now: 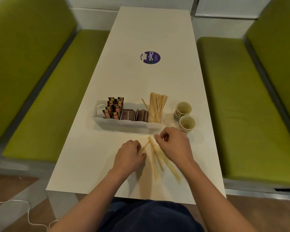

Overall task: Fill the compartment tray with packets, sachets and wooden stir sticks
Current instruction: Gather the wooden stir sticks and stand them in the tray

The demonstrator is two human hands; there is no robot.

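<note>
A white compartment tray (124,124) stands across the middle of the white table. Its left part holds orange-and-brown sachets (114,108), the middle holds brown sugar packets (134,115), and upright wooden stir sticks (156,107) fill the right end. Several loose stir sticks (155,162) lie fanned on the table in front of the tray. My left hand (130,157) pinches one loose stick at its left side. My right hand (173,147) hovers over the far ends of the loose sticks with curled fingers; whether it grips one is hidden.
Two paper cups (185,117) stand right of the tray. A purple round sticker (150,57) lies farther up the table (141,81). Green benches (241,106) flank both long sides. A white cord (10,200) lies on the floor at lower left.
</note>
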